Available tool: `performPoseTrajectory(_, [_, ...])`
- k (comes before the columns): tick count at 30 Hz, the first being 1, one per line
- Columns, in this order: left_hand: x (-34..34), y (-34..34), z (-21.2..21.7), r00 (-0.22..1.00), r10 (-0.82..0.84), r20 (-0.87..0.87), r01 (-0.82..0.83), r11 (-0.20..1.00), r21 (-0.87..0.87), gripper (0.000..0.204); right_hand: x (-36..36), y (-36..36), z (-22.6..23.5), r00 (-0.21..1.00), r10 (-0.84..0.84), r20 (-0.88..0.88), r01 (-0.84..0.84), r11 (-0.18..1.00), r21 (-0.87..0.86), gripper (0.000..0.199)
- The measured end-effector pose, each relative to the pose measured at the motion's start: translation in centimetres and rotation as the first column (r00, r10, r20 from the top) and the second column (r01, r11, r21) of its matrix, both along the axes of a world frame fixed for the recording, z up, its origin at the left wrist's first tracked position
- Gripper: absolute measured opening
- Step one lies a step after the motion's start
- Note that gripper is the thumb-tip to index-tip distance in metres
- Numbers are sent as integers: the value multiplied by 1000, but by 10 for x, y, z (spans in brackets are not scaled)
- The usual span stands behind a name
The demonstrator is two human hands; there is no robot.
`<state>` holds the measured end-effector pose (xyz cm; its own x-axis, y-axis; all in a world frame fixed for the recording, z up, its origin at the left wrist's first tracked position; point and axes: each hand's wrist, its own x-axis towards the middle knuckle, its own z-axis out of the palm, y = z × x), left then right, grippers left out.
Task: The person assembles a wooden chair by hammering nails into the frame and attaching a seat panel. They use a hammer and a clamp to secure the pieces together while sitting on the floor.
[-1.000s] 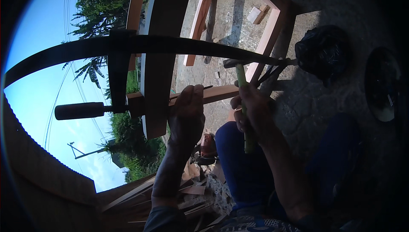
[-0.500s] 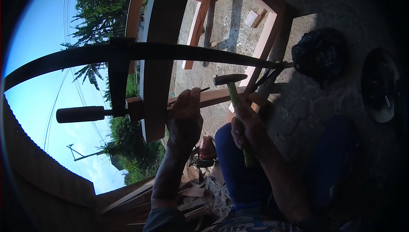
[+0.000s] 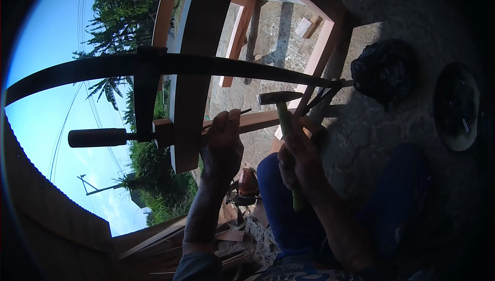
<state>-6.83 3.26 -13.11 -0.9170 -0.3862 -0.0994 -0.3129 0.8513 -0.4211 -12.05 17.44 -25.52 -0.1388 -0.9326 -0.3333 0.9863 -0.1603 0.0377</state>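
Now my left hand (image 3: 223, 144) holds the thin rod (image 3: 246, 110) beside the board (image 3: 192, 100), my right hand (image 3: 301, 159) grips the hammer (image 3: 284, 118); steady rod, square blows work best.

Smooth, matt, bare wood is seen in the frame (image 3: 318, 51); dark, dull metal in the clamp bar (image 3: 216, 67), whose screw (image 3: 132, 136) is ridged by threading. The hammer head (image 3: 276, 98) is formed of smooth metal. Crumpled, glossy plastic is shown by the black bag (image 3: 385, 72), rough concrete by the ground (image 3: 356, 141), matt cloth by the blue trousers (image 3: 281, 206).
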Motion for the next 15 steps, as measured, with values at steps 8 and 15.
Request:
performPoseTrajectory(8, [-4,3,3,1000,9,14,-9,1000,-6,42,-8,5,-11,997,10,-79,-11,1000,-4,51])
performPoseTrajectory(15, [-2,1,3,1000,29,6,-29,1000,-4,41,-9,5,8,964,21,-265,-46,995,-87,48])
